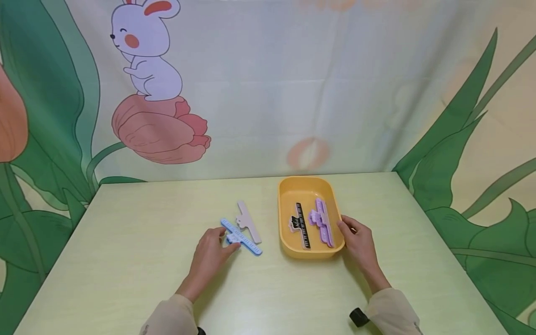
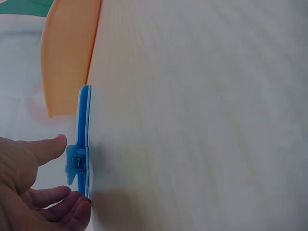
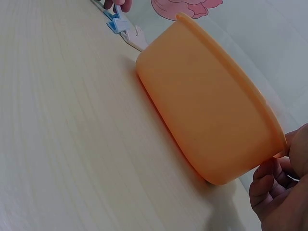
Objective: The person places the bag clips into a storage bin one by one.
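Fingers of the left hand [image 1: 211,253] spread around the blue clip [image 1: 245,239] on the bench [image 1: 125,260], seemingly placed for gripping it; whether it touches the pale clip [image 1: 250,225] just right is unclear. Farther right, the yellow tray [image 1: 311,254] contains a black clip [image 1: 303,225] and purple clip [image 1: 324,221]; the right hand [image 1: 361,239] pinches its right rim, probably steadying it, though the right wrist view cuts this hand off.

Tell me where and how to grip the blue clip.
The blue clip is probably best pinched by its mid-length tab, coming from the near-left side: the tab juts out that way, while the pale clip lies close by on the far-right side.
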Demonstrator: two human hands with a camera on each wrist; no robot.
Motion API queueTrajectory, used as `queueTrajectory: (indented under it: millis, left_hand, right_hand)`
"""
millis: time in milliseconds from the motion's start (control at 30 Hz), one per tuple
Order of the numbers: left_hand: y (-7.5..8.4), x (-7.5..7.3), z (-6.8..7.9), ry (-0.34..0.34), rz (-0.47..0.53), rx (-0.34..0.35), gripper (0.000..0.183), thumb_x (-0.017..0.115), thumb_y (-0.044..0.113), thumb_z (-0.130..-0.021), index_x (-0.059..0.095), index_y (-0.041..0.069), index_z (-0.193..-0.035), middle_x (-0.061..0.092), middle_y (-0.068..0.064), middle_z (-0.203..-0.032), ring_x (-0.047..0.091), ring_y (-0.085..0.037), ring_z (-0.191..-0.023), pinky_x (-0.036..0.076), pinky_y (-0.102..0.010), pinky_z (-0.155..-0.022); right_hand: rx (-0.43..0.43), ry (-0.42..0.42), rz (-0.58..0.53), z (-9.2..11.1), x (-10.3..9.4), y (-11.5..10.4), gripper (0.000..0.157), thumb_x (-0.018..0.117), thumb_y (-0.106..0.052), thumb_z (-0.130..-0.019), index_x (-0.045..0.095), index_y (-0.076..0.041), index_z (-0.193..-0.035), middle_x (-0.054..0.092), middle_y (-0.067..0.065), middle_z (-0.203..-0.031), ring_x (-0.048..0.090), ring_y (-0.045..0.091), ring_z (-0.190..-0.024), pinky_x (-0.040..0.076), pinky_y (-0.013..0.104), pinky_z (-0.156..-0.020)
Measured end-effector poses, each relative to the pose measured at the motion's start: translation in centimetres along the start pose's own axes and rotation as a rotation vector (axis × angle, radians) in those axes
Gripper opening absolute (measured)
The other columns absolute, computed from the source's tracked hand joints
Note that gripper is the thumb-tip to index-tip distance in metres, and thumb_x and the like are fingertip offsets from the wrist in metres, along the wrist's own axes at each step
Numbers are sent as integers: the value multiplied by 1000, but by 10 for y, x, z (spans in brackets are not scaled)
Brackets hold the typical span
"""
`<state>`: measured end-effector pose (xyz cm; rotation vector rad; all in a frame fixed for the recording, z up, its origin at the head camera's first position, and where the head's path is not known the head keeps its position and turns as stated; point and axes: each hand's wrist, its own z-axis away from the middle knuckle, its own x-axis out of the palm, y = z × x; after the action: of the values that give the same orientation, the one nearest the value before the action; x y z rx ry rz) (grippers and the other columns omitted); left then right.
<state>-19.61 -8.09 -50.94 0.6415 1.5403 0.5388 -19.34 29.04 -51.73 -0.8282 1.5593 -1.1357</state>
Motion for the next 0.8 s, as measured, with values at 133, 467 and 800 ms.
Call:
queueTrajectory:
  millis: [133, 467, 800]
  left_hand:
    - [1, 1, -1, -8, -15, -11, 58, 87, 21, -85, 63, -13, -127, 65, -23, -118, 60, -36, -109, 51, -50, -95]
    - [2, 3, -4, -18, -43, -37, 57, 89, 22, -83, 66, -11, -124, 65, -22, -113, 58, -33, -99, 51, -48, -88]
    - [4, 4, -5, -12, -64, -44, 55, 90, 22, -82, 68, -11, -120, 64, -20, -108, 57, -31, -94, 51, -46, -83]
  right_hand:
    - [2, -2, -6, 1, 0, -1, 39, 62, -18, -105, 62, 6, -136, 66, 25, -129, 64, 32, -104, 57, 21, -72]
    - [19, -10, 5, 3, 0, -7, 41, 60, -19, -106, 61, 8, -137, 64, 27, -131, 62, 32, -105, 57, 20, -71]
    - [15, -5, 18, 0, 0, 0, 41, 62, -21, -106, 62, 5, -138, 65, 23, -131, 63, 32, -106, 56, 20, -76]
